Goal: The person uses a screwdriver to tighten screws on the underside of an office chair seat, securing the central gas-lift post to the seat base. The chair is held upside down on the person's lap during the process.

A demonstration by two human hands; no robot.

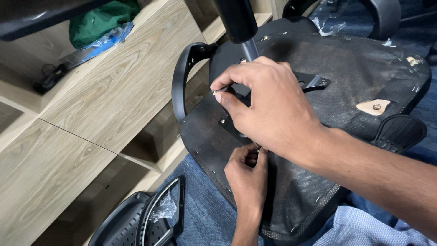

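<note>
An upturned office chair seat (355, 73) fills the middle, its black fabric underside facing up, stapled along the edge. My right hand (268, 105) lies over the black metal mechanism plate (314, 82) near the gas-lift column (241, 27), finger and thumb pinched on something small that I cannot make out. My left hand (248, 175) sits just below it at the seat's near edge, fingers curled around a small metal piece, mostly hidden by the right wrist.
A black armrest loop (182, 77) rises at the seat's left. Light wooden shelving (114, 86) stands to the left, with a green cloth (98, 23) and plastic wrap on it. A black chair part (145, 218) lies on the blue carpet (200, 214).
</note>
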